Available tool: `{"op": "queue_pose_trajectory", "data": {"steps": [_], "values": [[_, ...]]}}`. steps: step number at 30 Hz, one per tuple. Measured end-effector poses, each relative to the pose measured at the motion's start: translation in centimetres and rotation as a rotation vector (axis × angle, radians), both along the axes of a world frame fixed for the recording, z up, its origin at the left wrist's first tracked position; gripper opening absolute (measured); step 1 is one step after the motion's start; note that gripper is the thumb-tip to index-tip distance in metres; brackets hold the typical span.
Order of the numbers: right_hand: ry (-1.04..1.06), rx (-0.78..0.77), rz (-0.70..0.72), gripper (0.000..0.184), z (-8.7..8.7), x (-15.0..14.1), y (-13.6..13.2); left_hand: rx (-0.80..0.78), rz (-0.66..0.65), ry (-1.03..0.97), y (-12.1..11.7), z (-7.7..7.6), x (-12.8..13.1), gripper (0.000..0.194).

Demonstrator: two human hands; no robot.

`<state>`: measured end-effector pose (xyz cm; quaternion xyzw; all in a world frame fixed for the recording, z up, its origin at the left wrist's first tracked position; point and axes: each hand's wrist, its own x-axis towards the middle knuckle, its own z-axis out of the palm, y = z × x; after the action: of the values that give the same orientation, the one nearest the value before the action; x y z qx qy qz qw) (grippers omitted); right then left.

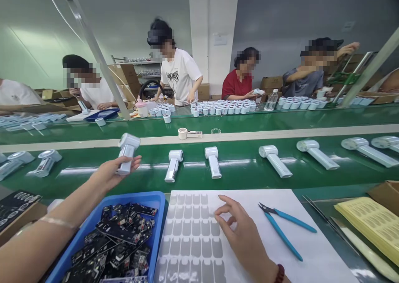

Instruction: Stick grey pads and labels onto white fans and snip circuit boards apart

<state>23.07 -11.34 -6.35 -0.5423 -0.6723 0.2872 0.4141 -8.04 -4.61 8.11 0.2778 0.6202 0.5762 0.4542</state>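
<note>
The left hand (112, 173) held a white device (129, 143) by its handle above the green belt (237, 177), ideally steady, while the right hand (245, 231), fingertips narrowed, grip unclear, seemingly needed a light pinch beside the grey label sheet (195, 228).

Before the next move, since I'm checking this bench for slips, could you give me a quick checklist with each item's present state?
1. Pale unit held: ok; the left-hand grip is closed around its handle.
2. Grey piece pinched in the right-hand grip: cannot tell; thumb and index fingertip nearly meet beside the sheet of grey pieces.
3. White paper free of tools: not ok; blue-handled cutters lie on it, handles spread.
4. Cutters apart from the right hand: ok.
5. Circuit boards inside the blue tray: ok, heaped loosely.
</note>
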Motion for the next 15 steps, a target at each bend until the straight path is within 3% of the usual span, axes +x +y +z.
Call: {"op": "queue_pose_trajectory", "data": {"steps": [3, 4, 7, 9, 12, 15], "values": [[0.131, -0.113, 0.054, 0.04, 2.4, 0.3, -1.2, 0.029, -0.076, -0.095, -4.0, 0.8, 2.8, 0.017], [0.175, -0.141, 0.075, 0.043, 3.2, 0.4, -1.8, 0.025, -0.111, -0.133, -5.7, 0.6, 3.7, 0.025], [0.325, -0.214, 0.119, 0.049, 5.3, 0.6, -3.9, -0.059, -0.201, -0.303, -10.7, -1.1, 6.8, 0.043], [0.442, -0.274, 0.137, 0.052, 6.4, 0.5, -5.5, -0.137, -0.232, -0.39, -13.2, -2.7, 9.1, 0.044], [0.58, -0.367, 0.173, 0.055, 7.5, 0.1, -7.7, -0.203, -0.147, -0.512, -14.9, -4.6, 12.3, 0.022], [0.625, -0.434, 0.202, 0.056, 7.8, -0.5, -9.2, -0.244, 0.004, -0.655, -14.9, -5.6, 14.6, 0.01]]}}
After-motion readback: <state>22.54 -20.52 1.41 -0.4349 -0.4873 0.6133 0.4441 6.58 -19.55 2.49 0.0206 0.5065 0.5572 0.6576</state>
